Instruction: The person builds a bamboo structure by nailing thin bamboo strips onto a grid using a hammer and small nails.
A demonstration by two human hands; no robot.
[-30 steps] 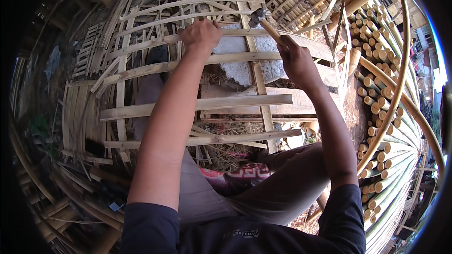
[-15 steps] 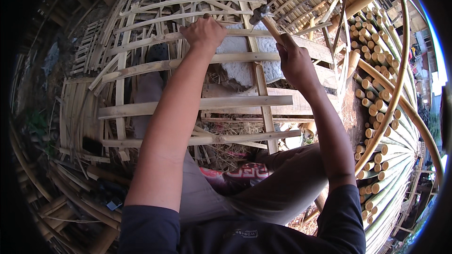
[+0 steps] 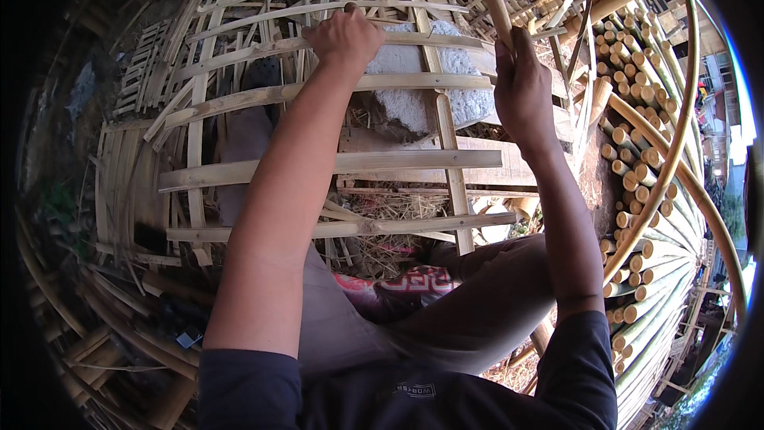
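My right hand (image 3: 523,87) is wrapped round the wooden handle of a hammer (image 3: 498,14). Its dark metal head is raised beyond the far right part of a lattice of pale bamboo slats (image 3: 418,162). My left hand (image 3: 346,38) is closed in a fist over the far slats; what its fingers grip is hidden. Long slats run left to right across two upright strips, and a small nail head shows where one slat crosses the right strip (image 3: 448,131). A rough grey stone block (image 3: 469,103) lies under the lattice, near the right strip.
Stacked bamboo poles (image 3: 637,183) fill the right side, with a curved bamboo strip (image 3: 676,135) arching before them. A wooden board (image 3: 509,161) lies beneath the lattice. Loose slats (image 3: 167,72) are heaped at the far left. My bent legs (image 3: 469,310) are close to the near slats.
The hammer has lifted away from the lattice, up and to the right, with my right hand. My left fist stays almost in place. The lattice appears slightly higher in view.
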